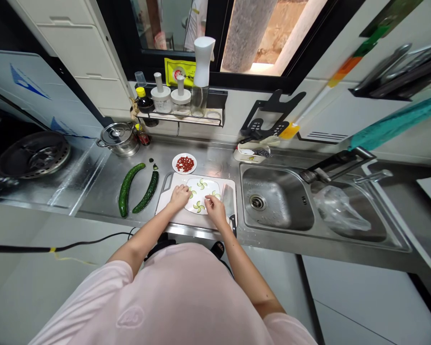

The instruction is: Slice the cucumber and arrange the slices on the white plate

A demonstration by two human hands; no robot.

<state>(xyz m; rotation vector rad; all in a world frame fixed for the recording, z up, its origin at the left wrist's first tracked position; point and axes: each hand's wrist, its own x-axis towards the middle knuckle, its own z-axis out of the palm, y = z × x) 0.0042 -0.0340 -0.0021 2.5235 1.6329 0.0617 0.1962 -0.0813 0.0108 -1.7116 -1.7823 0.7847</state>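
A white plate (201, 197) with pinwheel patterns of green-edged cucumber slices (198, 207) lies on a pale cutting board (170, 218). My left hand (180, 196) is at the plate's left edge, fingers curled beside a slice pattern; whether they grip anything is hidden. Over the plate's right part, my right hand (215, 211) has its fingertips drawn together in a pinch close to more slices. What is in the pinch is too small to tell. Along the board's right side rests a cleaver (229, 200) with a black handle.
Left of the board lie a whole cucumber (128, 189) and a cut one (147, 192), with small end pieces beyond. Behind the board stands a small plate of chopped red pieces (185, 164). A steel pot (119, 139) is at the back left; the sink (276, 201) is right.
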